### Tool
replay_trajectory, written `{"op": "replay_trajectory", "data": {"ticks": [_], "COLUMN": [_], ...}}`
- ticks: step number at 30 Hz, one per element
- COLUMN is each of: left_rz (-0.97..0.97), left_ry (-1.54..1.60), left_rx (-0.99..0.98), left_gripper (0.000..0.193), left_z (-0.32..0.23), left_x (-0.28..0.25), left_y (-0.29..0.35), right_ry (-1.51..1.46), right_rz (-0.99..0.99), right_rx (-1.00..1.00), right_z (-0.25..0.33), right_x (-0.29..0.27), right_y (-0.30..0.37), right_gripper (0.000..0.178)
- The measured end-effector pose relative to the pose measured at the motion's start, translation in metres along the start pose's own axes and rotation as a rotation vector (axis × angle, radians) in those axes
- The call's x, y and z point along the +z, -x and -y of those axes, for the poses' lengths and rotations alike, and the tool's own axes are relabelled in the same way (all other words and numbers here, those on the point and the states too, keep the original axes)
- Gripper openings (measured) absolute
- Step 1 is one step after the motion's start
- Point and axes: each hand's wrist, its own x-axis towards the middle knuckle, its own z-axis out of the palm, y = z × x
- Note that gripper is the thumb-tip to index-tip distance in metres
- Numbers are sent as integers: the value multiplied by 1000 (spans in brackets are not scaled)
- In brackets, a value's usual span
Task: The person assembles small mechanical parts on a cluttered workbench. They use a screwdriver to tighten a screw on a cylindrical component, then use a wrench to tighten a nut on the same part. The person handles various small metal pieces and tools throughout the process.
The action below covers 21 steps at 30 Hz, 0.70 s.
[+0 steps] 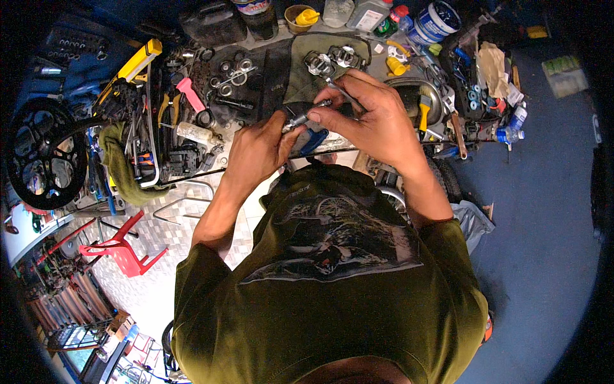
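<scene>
"Where's the metal rod [297,121]?"

"Out in front of the chest, between the two hands, its near end inside the left hand [254,152]."

"Which way does it point?"

"Its long axis slants: from the left fingers it runs rightward and away from the body, the darker tip at the right thumb."

"And the grip?"

"The left thumb and fingers pinch the near end. The right hand [377,114] is curled, thumb against the rod near that tip; a slim silver tool [343,93] slants across its curled fingers. I can't tell how firmly the tool is held."

"What's round about?"

"Just beyond the right fingers, two silver pedals [332,61] on a dark mat [297,48]. Past the left hand, away from the body, metal rings [238,73]; farther left of those, a pink-handled tool [189,94]. Right of the right hand, a yellow-handled brush [424,110]. Well out to the left hand's left, a black chainring [46,153]."
</scene>
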Motion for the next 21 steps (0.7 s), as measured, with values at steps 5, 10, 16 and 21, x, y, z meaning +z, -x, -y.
{"op": "replay_trajectory", "data": {"ticks": [5,10,16,21], "left_rz": [-8,-11,-2,12], "left_ry": [2,-4,-28,-22], "left_rx": [12,31,28,26], "left_gripper": [30,31,32,32], "left_z": [1,7,6,4], "left_x": [3,7,8,7], "left_y": [-1,-1,-2,-3], "right_ry": [12,97,44,179], "right_rz": [39,27,28,111], "right_rx": [27,45,-127,56], "right_z": [3,-2,-12,2], "right_x": [-3,-2,-3,-11], "right_y": [-1,-1,-1,-4], "right_gripper": [27,28,37,36]}}
